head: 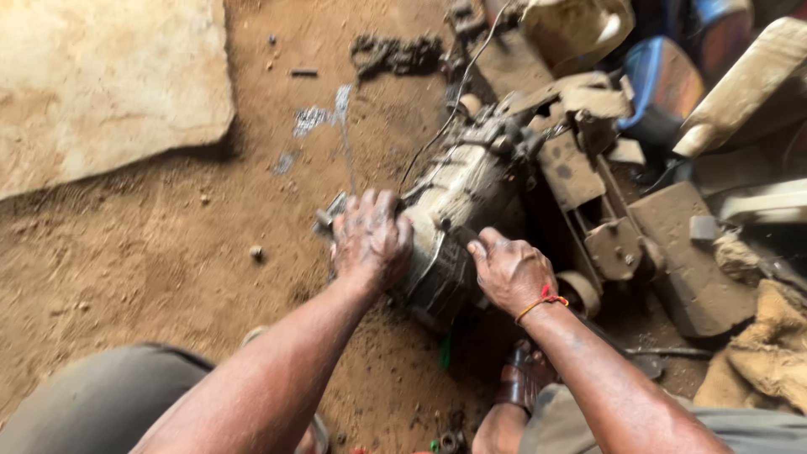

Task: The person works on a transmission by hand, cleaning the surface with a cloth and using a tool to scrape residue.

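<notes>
A grimy metal gearbox housing (458, 197) lies on the dirt floor in the middle of the head view, its near end pointing at me. My left hand (370, 240) is closed over that near end, covering a short metal part that sticks out to the left. My right hand (508, 269) grips the housing's right side, thumb on top; a red and orange thread is tied round the wrist. Both hands are dark with grease. A thin black cable (458, 97) runs from the housing toward the back.
A big pale stone slab (101, 84) lies at far left. Dirty metal brackets and plates (588, 181) crowd the right, with a blue container (664, 80) behind and sacking (769, 353) at lower right. A greasy chain (395, 55) and loose bolts lie on the dirt.
</notes>
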